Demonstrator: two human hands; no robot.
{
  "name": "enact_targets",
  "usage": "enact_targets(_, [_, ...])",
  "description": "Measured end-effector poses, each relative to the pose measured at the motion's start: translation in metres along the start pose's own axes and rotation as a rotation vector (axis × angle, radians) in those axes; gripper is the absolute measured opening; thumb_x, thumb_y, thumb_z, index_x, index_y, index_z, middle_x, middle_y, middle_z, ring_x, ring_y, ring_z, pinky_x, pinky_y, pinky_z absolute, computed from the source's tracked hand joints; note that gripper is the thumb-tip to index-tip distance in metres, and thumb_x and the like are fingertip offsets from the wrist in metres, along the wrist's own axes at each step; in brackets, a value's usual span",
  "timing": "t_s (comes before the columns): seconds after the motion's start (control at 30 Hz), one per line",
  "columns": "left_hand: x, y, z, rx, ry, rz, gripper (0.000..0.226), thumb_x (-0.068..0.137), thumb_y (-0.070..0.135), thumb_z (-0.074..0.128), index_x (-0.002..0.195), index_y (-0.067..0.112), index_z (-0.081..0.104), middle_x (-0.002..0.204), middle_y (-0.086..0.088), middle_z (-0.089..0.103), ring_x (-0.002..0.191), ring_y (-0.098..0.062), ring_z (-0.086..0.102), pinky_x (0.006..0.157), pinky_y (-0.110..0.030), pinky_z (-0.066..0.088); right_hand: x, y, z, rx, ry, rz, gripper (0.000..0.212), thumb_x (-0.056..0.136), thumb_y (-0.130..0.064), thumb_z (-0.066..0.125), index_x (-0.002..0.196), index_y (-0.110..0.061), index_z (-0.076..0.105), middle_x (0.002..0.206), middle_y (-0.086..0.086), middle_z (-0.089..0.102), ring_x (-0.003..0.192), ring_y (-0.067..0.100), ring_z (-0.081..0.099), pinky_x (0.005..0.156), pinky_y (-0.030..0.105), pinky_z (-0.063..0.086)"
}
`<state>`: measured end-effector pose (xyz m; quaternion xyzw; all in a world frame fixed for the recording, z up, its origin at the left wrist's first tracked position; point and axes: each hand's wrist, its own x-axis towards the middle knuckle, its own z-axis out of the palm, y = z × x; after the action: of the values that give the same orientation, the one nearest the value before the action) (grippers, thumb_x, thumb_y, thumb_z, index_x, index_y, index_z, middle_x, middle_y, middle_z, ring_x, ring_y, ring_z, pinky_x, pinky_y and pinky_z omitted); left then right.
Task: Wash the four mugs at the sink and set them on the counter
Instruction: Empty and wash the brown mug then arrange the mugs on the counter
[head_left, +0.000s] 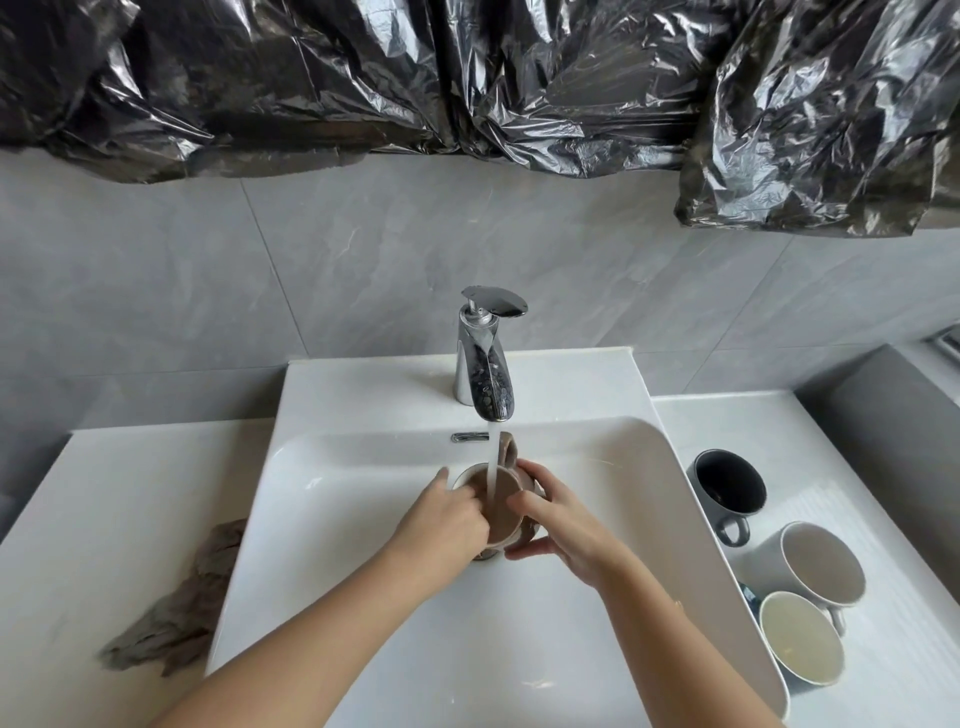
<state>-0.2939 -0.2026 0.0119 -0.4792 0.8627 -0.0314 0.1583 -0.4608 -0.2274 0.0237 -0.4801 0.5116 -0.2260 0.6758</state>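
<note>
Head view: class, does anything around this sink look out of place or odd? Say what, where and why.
Two things. Crumpled black plastic sheeting hangs across the wall above the sink, an unusual covering there. A grey cloth lies bunched on the counter left of the sink. Nothing looks spilled or broken.

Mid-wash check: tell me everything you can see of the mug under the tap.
The brown mug looks like glazed ceramic. It is held low in the sink, mouth tipped up towards the camera, handle pointing at the faucet. The water stream runs into it. The left hand grips its rim; the right hand wraps its side.
</note>
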Motion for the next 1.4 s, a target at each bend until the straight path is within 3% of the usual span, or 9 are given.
enact_targets(0.13, [-0.003, 0.003, -0.013, 0.001, 0.026, 0.016, 0.056, 0.09, 0.01, 0.054, 0.142, 0.018, 0.037, 0.157, -0.008, 0.02, 0.142, -0.03, 0.021, 0.111, -0.055, 0.024, 0.002, -0.001, 0.001, -0.035, -0.013, 0.026, 0.058, 0.07, -0.027, 0.061, 0.127, -0.028, 0.051, 0.111, 0.008, 0.064, 0.083, 0.021, 0.069, 0.077, 0.049, 0.06])
enact_targets(0.27, [-0.005, 0.008, -0.006, -0.04, -0.036, -0.05, 0.058, 0.085, 0.004, 0.057, 0.139, 0.016, 0.038, 0.15, -0.009, 0.029, 0.136, -0.028, 0.03, 0.075, -0.037, 0.038, 0.005, -0.005, 0.0, -0.121, -0.041, 0.032, 0.058, 0.068, -0.028, 0.063, 0.124, -0.029, 0.05, 0.11, 0.009, 0.061, 0.081, 0.018, 0.066, 0.076, 0.048, 0.061])
enact_targets(0.4, [-0.006, 0.008, -0.008, -0.036, -0.089, -0.028, 0.037, 0.082, -0.004, 0.052, 0.113, 0.013, 0.059, 0.107, -0.008, 0.066, 0.103, -0.028, 0.059, 0.062, -0.031, 0.03, 0.008, -0.005, 0.001, -0.132, -0.02, 0.039, 0.065, 0.068, -0.031, 0.063, 0.131, -0.03, 0.046, 0.114, 0.008, 0.062, 0.084, 0.019, 0.066, 0.076, 0.047, 0.061])
enact_targets(0.6, [-0.013, 0.028, -0.008, -0.274, 0.063, -0.118, 0.032, 0.044, 0.022, 0.089, 0.064, 0.025, 0.064, 0.05, 0.007, 0.057, 0.04, -0.014, 0.056, 0.039, -0.018, 0.021, 0.007, 0.001, 0.007, 0.039, 0.08, -0.009, 0.066, 0.069, -0.031, 0.065, 0.132, -0.029, 0.046, 0.108, 0.012, 0.059, 0.078, 0.018, 0.066, 0.075, 0.043, 0.061])
enact_targets(0.77, [-0.01, 0.007, 0.009, -0.026, -0.013, 0.014, 0.019, 0.056, 0.012, 0.078, 0.064, 0.021, 0.063, 0.061, 0.006, 0.061, 0.068, -0.016, 0.062, 0.049, -0.023, 0.03, 0.008, -0.001, 0.006, 0.016, 0.096, 0.016, 0.061, 0.068, -0.028, 0.065, 0.127, -0.019, 0.052, 0.102, 0.011, 0.063, 0.066, 0.013, 0.067, 0.066, 0.04, 0.06])
enact_targets(0.93, [-0.008, -0.012, -0.011, 0.145, 0.134, 0.053, 0.025, 0.041, 0.001, 0.063, 0.049, 0.023, 0.054, 0.043, 0.008, 0.05, 0.055, -0.014, 0.054, 0.068, -0.032, 0.042, 0.009, -0.004, 0.006, 0.129, 0.102, -0.029, 0.064, 0.07, -0.028, 0.064, 0.132, -0.024, 0.048, 0.102, 0.007, 0.063, 0.07, 0.008, 0.067, 0.071, 0.037, 0.058])
enact_targets(1.1, [-0.015, -0.007, -0.008, 0.138, 0.223, 0.063, 0.028, 0.059, -0.004, 0.054, 0.057, 0.025, 0.056, 0.05, 0.008, 0.049, 0.052, -0.016, 0.048, 0.077, -0.036, 0.033, 0.0, 0.013, 0.013, 0.324, 0.073, -0.021, 0.059, 0.073, -0.019, 0.063, 0.129, -0.03, 0.046, 0.106, 0.015, 0.065, 0.087, 0.022, 0.066, 0.091, 0.059, 0.053])
enact_targets(1.27, [-0.008, -0.022, 0.002, 0.223, 0.139, 0.083, 0.032, 0.062, 0.009, 0.075, 0.088, 0.027, 0.073, 0.084, 0.008, 0.069, 0.104, -0.018, 0.06, 0.103, -0.063, 0.031, 0.005, 0.003, 0.006, 0.089, 0.075, -0.008, 0.076, 0.063, -0.033, 0.066, 0.137, -0.024, 0.048, 0.108, 0.015, 0.065, 0.088, 0.02, 0.066, 0.082, 0.049, 0.06])
enact_targets(1.4, [-0.001, -0.017, -0.005, 0.179, -0.061, 0.103, 0.026, 0.078, 0.007, 0.063, 0.099, 0.021, 0.069, 0.103, 0.001, 0.069, 0.109, -0.024, 0.056, 0.08, -0.038, 0.042, 0.007, -0.008, 0.006, -0.06, 0.065, -0.018, 0.073, 0.067, -0.033, 0.062, 0.138, -0.026, 0.045, 0.104, 0.006, 0.063, 0.084, 0.015, 0.068, 0.077, 0.038, 0.061])
